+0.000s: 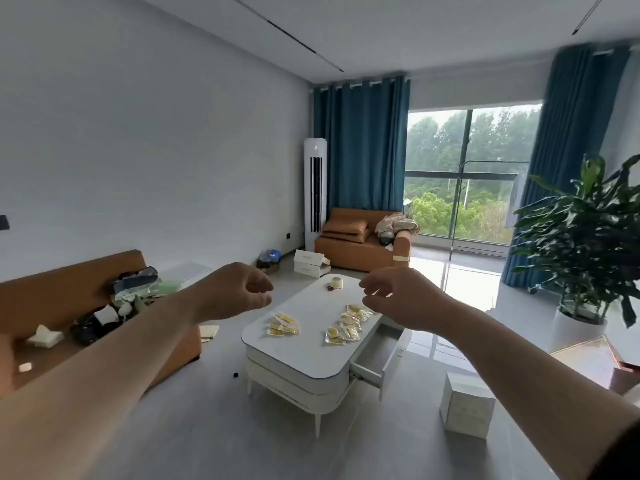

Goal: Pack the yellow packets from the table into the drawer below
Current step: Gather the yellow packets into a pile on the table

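Note:
Yellow packets lie in two groups on the white coffee table [298,351]: a small pile [283,324] at its left middle and a longer row [348,323] along its right edge. Below that right edge the table's drawer [375,355] stands pulled out and looks empty. My left hand [235,292] and my right hand [394,296] are stretched out in the air in front of me, well above and short of the table. Their fingers hang loosely curled and hold nothing.
A tape roll [335,282] sits at the table's far end. An orange sofa [62,306] strewn with clutter runs along the left. A white box [465,408] stands on the floor right of the table. A large potted plant [585,244] is at the right, an orange armchair [363,244] behind.

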Action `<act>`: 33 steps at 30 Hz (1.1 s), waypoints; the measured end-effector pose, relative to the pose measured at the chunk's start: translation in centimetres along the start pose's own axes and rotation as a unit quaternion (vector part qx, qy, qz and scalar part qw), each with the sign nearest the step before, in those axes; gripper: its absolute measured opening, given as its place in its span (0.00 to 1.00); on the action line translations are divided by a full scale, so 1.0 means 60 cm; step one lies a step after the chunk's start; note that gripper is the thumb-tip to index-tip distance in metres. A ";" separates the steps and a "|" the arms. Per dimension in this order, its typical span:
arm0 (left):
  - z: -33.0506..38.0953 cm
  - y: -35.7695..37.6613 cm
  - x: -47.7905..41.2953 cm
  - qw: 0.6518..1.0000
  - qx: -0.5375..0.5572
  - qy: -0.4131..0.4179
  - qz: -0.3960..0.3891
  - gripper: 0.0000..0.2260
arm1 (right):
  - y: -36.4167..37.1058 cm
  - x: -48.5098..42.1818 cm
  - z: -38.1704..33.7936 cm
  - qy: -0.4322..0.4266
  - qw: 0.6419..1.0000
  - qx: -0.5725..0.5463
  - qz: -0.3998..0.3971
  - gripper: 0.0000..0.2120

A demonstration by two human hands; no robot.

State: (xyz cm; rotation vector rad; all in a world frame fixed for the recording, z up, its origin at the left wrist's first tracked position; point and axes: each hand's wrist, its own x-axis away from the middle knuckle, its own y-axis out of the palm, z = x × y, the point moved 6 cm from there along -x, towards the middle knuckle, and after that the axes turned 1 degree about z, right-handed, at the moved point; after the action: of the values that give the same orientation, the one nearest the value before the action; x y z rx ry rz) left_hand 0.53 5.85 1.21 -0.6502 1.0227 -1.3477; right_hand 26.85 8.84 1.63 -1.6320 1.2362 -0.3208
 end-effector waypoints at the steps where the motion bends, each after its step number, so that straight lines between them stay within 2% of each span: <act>1: -0.015 0.000 -0.013 1.000 0.008 -0.002 0.001 0.14 | 0.014 -0.018 0.004 0.005 1.000 -0.008 -0.003 0.14; 10: -0.184 0.003 -0.185 0.999 0.013 0.016 -0.027 0.14 | 0.144 -0.229 0.027 0.047 0.999 0.021 -0.013 0.16; 22: -0.354 0.025 -0.360 0.996 0.053 0.003 -0.066 0.15 | 0.278 -0.427 0.079 0.106 0.994 -0.028 -0.015 0.13; 28: -0.418 0.059 -0.471 0.995 0.060 -0.013 -0.075 0.15 | 0.325 -0.541 0.138 0.110 0.993 -0.037 -0.024 0.14; 33: -0.476 0.113 -0.608 0.994 0.048 -0.033 -0.097 0.17 | 0.374 -0.669 0.231 0.113 0.992 -0.048 -0.037 0.14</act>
State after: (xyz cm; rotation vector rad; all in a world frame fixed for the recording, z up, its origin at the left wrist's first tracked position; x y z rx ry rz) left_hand -18.47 47.28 -9.49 -0.7319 0.8540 -1.5252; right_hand 6.48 50.92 -9.35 -1.7635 1.3799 -0.5095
